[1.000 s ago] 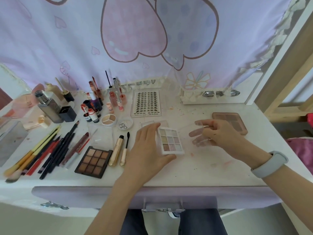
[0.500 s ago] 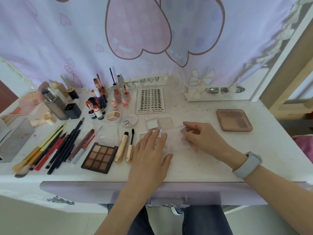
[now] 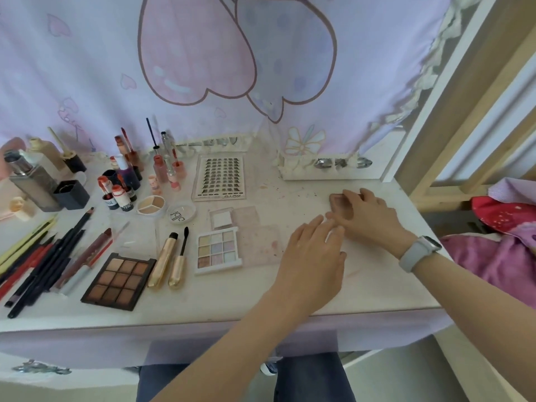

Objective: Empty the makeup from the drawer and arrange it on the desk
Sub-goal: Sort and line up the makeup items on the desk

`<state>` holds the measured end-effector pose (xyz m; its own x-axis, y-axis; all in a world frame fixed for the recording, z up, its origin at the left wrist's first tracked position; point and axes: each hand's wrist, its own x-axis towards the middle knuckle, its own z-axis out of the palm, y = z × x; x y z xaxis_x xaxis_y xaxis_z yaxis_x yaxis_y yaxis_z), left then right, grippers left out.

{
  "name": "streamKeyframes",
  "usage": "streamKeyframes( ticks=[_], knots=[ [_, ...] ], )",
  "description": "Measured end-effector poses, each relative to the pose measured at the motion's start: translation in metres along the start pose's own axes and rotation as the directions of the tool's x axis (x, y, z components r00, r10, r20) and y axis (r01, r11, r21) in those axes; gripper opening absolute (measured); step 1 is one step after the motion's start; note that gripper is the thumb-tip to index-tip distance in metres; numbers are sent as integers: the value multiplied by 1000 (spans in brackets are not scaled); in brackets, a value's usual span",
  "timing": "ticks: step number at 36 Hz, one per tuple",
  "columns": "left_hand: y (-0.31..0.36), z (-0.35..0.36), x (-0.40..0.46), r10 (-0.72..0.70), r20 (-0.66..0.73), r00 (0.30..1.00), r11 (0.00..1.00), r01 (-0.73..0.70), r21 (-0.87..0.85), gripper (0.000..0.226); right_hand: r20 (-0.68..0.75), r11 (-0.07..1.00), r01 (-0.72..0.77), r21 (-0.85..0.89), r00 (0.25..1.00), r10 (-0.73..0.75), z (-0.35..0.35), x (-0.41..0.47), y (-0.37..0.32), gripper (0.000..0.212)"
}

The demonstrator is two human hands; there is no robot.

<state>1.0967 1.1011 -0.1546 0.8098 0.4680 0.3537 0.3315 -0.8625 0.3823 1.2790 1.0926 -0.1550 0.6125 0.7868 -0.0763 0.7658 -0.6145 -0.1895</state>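
Your right hand (image 3: pixel 368 219) grips the pink palette (image 3: pixel 339 202) on the stained white desk (image 3: pixel 290 288); your left hand (image 3: pixel 313 256) hovers, fingers relaxed.

Place: my bedroom corner at home, used as a dressing desk.
Backdrop: lilac fabric curtain printed with pink hearts (image 3: pixel 200 53), hung behind my worn white desk top (image 3: pixel 362 285).
Frame: pale wooden bed posts (image 3: pixel 475 91) to my right.
Bedding: pink and red patterned cloth (image 3: pixel 499 256) beside the desk.
Surface: cosmetic stains, rows of makeup.
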Motion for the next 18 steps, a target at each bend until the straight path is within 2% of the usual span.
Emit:
streamKeyframes(
  ticks=[6, 8, 9, 11, 13, 15, 16, 18],
  knots=[
    [-7, 28, 7, -53, 202, 978, 997, 41, 62, 51, 101, 998, 47, 39, 994, -51, -15, 4, 13, 73],
    [-11, 34, 3, -45, 200, 979, 995, 27, 96, 52, 90, 985, 60, 159, 993, -75, -21, 1, 18, 65],
    [-13, 35, 3, -41, 189, 981, 996, 24, 90, 52, 65, 954, 76, 291, 993, -99, -25, 0, 20, 54],
    [-15, 36, 3, -37, 174, 984, 998, 28, 50, 52, 39, 805, 87, 587, 990, -136, -33, -7, 23, 34],
    [-15, 35, 4, -55, 156, 986, 997, 62, -39, 55, 103, 611, 37, 791, 976, -192, -39, -13, 28, 31],
    [-15, 32, 3, -118, 113, 987, 964, 141, -227, 69, 191, 435, -45, 899, 935, -298, -41, -23, 28, 36],
    [-14, 29, 3, -164, 99, 981, 921, 188, -341, 80, 217, 397, -67, 915, 912, -347, -40, -28, 27, 37],
    [-14, 24, 3, -230, 95, 968, 827, 246, -506, 98, 224, 427, -31, 904, 884, -410, -37, -36, 23, 40]
  ],
)
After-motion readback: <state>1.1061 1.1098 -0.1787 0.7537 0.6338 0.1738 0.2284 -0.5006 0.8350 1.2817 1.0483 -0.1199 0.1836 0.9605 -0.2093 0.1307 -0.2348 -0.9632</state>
